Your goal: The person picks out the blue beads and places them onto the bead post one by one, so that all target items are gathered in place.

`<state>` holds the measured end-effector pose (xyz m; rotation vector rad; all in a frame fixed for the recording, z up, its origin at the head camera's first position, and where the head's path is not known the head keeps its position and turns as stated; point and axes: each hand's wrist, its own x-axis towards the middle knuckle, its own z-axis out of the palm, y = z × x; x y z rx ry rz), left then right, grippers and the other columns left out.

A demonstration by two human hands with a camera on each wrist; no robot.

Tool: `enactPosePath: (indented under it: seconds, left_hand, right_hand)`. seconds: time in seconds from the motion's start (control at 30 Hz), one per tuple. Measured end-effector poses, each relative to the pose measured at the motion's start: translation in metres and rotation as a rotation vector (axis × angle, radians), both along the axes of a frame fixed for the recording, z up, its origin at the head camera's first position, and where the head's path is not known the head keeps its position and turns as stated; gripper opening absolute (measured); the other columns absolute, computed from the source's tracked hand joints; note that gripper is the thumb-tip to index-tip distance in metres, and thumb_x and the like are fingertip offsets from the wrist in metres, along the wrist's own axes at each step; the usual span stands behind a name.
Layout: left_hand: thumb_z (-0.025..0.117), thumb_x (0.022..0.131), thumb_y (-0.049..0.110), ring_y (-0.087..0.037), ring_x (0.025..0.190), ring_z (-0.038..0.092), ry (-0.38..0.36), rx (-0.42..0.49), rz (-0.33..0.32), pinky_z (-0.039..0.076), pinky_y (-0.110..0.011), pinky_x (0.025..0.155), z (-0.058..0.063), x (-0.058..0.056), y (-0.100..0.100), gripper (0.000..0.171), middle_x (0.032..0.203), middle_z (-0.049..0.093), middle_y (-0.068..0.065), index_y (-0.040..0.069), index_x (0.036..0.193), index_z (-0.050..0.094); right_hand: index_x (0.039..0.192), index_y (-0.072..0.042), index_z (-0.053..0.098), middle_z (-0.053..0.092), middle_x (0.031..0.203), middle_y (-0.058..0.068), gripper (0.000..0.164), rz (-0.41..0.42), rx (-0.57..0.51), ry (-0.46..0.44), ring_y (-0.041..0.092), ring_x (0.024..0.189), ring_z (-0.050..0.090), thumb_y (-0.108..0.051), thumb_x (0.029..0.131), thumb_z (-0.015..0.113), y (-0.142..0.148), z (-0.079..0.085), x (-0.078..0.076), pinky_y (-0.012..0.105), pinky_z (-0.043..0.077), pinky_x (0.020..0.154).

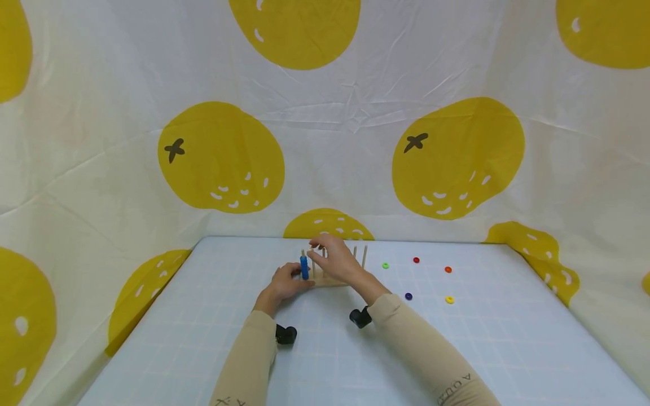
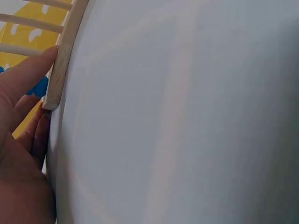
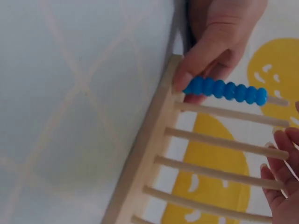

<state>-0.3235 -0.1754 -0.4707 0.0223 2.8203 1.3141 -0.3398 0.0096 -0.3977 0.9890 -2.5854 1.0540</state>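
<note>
A wooden rack with a row of upright pegs stands on the table, with a stack of blue rings on its leftmost peg. My left hand grips the rack's left end. In the left wrist view its thumb lies on the front of the base, with other fingers behind. My right hand is raised at the peg tops, thumb and forefinger apart near the peg beside the blue stack. No ring shows between these fingers. In the right wrist view, only some right fingertips show, near the peg ends.
To the right of the rack lie small loose rings: green, red, orange, purple and yellow. Behind the pale blue tabletop hangs a white cloth with yellow fruit shapes.
</note>
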Motion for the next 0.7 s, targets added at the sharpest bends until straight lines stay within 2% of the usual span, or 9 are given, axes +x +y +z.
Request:
enactPosePath:
  seconds: [0.13, 0.27, 0.4, 0.53, 0.7]
  left_hand:
    - [0.083, 0.086, 0.028, -0.048, 0.146, 0.033, -0.005, 0.008, 0.012, 0.016, -0.063, 0.122, 0.001, -0.001, 0.000, 0.046, 0.138, 0.062, -0.020, 0.009, 0.127, 0.070]
    - [0.084, 0.085, 0.028, -0.047, 0.146, 0.034, -0.015, 0.025, 0.022, 0.015, -0.062, 0.122, -0.001, -0.001, 0.000, 0.047, 0.137, 0.062, -0.019, 0.009, 0.126, 0.070]
    - [0.084, 0.085, 0.027, -0.045, 0.146, 0.034, -0.028, 0.037, 0.038, 0.014, -0.061, 0.123, -0.001, -0.001, 0.000, 0.049, 0.138, 0.061, -0.019, 0.008, 0.127, 0.069]
    - [0.083, 0.086, 0.026, -0.044, 0.146, 0.034, -0.042, 0.041, 0.045, 0.014, -0.059, 0.124, -0.001, -0.001, -0.001, 0.049, 0.139, 0.060, -0.019, 0.008, 0.128, 0.068]
    - [0.082, 0.087, 0.025, -0.044, 0.147, 0.033, -0.038, 0.054, 0.048, 0.016, -0.059, 0.123, -0.001, -0.003, -0.004, 0.046, 0.140, 0.060, -0.019, 0.009, 0.128, 0.068]
  right_hand:
    - [0.125, -0.003, 0.068, 0.068, 0.124, 0.012, 0.029, 0.005, 0.013, 0.036, 0.031, 0.115, 0.063, -0.019, 0.101, 0.067, 0.014, 0.009, 0.005, 0.044, 0.054, 0.097]
    - [0.127, -0.005, 0.067, 0.067, 0.128, 0.011, 0.030, -0.013, 0.031, 0.027, 0.032, 0.123, 0.060, -0.021, 0.101, 0.067, 0.032, 0.017, 0.011, 0.047, 0.050, 0.104]
    - [0.126, -0.007, 0.068, 0.066, 0.129, 0.010, 0.029, -0.037, 0.037, 0.016, 0.031, 0.123, 0.059, -0.020, 0.100, 0.068, 0.052, 0.018, 0.015, 0.049, 0.049, 0.105]
    - [0.124, -0.005, 0.067, 0.066, 0.126, 0.012, 0.029, -0.042, 0.033, 0.022, 0.030, 0.116, 0.061, -0.019, 0.099, 0.070, 0.074, 0.017, 0.016, 0.050, 0.051, 0.101]
    - [0.123, -0.004, 0.068, 0.067, 0.122, 0.011, 0.028, -0.064, 0.025, 0.053, 0.030, 0.114, 0.061, -0.017, 0.098, 0.071, 0.102, 0.013, 0.015, 0.051, 0.051, 0.100]
